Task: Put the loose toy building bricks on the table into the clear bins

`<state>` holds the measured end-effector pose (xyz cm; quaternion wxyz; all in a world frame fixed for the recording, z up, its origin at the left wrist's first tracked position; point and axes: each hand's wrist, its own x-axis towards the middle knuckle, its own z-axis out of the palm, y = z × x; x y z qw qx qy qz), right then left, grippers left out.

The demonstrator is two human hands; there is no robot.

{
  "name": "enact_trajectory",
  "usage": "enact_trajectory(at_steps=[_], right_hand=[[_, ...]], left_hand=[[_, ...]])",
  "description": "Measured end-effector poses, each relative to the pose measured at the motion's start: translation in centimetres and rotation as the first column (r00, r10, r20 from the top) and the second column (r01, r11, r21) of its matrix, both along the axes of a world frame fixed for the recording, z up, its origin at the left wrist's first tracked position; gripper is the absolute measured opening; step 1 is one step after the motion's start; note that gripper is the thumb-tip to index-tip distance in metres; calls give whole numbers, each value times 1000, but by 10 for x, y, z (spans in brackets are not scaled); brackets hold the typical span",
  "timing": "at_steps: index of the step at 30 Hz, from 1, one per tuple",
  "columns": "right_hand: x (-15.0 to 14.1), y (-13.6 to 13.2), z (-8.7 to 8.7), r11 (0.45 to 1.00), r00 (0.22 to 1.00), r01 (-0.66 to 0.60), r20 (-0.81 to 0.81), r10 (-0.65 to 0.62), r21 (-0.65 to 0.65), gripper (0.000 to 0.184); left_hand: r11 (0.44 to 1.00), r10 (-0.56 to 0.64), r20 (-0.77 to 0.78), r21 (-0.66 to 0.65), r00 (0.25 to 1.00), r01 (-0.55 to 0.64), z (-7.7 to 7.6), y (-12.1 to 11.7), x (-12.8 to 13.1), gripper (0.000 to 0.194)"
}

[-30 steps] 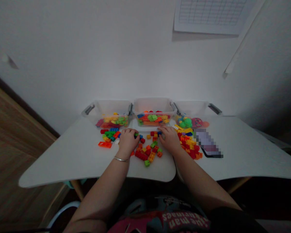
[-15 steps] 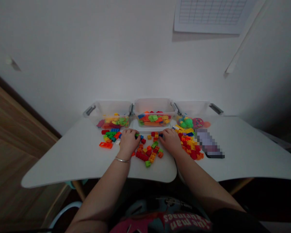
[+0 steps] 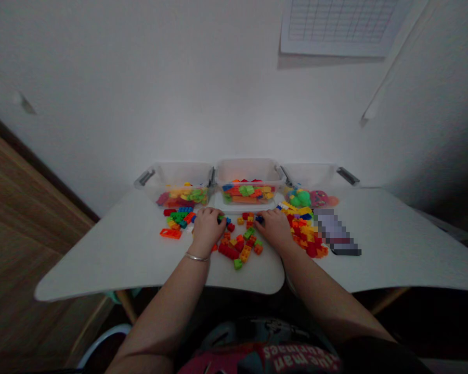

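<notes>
My left hand (image 3: 207,231) rests among the bricks, its fingertips pinched on a small green plastic brick (image 3: 221,219). A small dark blue brick (image 3: 259,219) sits under the fingertips of my right hand (image 3: 273,229). Between my hands lies a loose spread of red, orange and yellow toy bricks (image 3: 237,246). More bricks lie in a group (image 3: 177,218) left of my left hand and in a heap (image 3: 306,231) right of my right hand. My palms hide some bricks.
Several clear plastic bins stand along the back of the white table (image 3: 101,249): left bin (image 3: 175,175), middle bin (image 3: 247,172), right bin (image 3: 310,175). All hold coloured toys. A pixelated flat object (image 3: 335,232) lies right of the heap.
Both hands stay at almost the same spot among the bricks. The camera view has shifted slightly, and the bricks show no clear movement.
</notes>
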<state>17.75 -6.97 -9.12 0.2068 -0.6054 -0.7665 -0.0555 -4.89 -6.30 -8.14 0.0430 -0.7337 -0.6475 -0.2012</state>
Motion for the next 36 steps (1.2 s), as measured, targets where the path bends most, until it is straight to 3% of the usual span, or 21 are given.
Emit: enact_trajectory(at_steps=[4,8,13,17,22,25,29,36], right_hand=[[0,1,0,1000,999,-28,-39,28,9,20],[1,3,-1,996,982,-35,-183,50,83,15],[6,10,4,938,895,-24,-410,174,347,12],[9,22,30,842,761,101,-587,278,530,19],[10,55,74,863,651,134,-700,295,488,31],[13,80,86,894,677,78,-681,277,442,30],[18,101,84,944,769,88,-624,139,319,25],[19,102,82,971,857,72,-513,57,227,24]], left_hand=[[1000,-1,-10,-6,1000,1,0,0,0,25],[1000,6,-7,-6,1000,-6,-1,0,0,25],[1000,2,6,-3,1000,-2,-2,1,0,25],[1000,3,6,6,1000,-3,-3,1,-1,25],[1000,5,12,5,1000,-6,-1,0,0,24],[1000,15,27,1,1000,-15,0,-1,1,24],[1000,21,21,-1,1000,-21,0,-1,1,25],[1000,17,2,4,1000,-17,0,-2,1,26]])
